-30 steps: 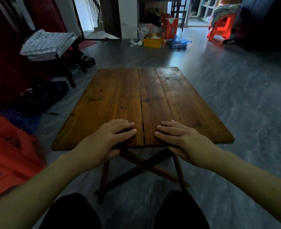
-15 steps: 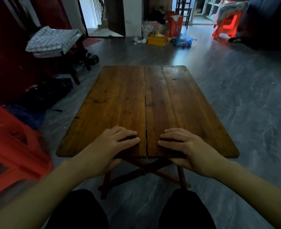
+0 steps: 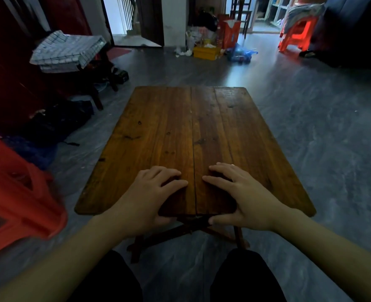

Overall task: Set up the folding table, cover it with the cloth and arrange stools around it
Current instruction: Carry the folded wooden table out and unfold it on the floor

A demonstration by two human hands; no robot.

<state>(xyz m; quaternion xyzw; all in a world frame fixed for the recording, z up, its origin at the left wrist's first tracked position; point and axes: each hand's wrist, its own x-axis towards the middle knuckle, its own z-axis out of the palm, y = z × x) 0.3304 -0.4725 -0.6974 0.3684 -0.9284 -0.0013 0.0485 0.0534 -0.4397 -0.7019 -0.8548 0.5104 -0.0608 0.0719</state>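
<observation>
The brown wooden folding table (image 3: 193, 131) stands unfolded on its crossed legs in the middle of the grey floor, top flat. My left hand (image 3: 149, 197) and my right hand (image 3: 243, 195) both grip its near edge, fingers on top and thumbs under the rim, either side of the centre seam. A folded checked cloth (image 3: 67, 50) lies on a dark stool at the far left. A red plastic stool (image 3: 12, 197) stands close at the left, and more red stools (image 3: 295, 35) with clothes on them stand at the far right.
A dark bag (image 3: 56, 120) lies on the floor left of the table. A yellow box (image 3: 205, 52), an orange bag (image 3: 231, 33) and a blue plastic bag (image 3: 240, 54) cluster by the back wall. A dark sofa (image 3: 352, 33) fills the far right. My knees are below the table edge.
The table top has settled lower and flatter in view as my head rose slightly. Both hands stayed on the near edge, thumbs now hooked under it.
</observation>
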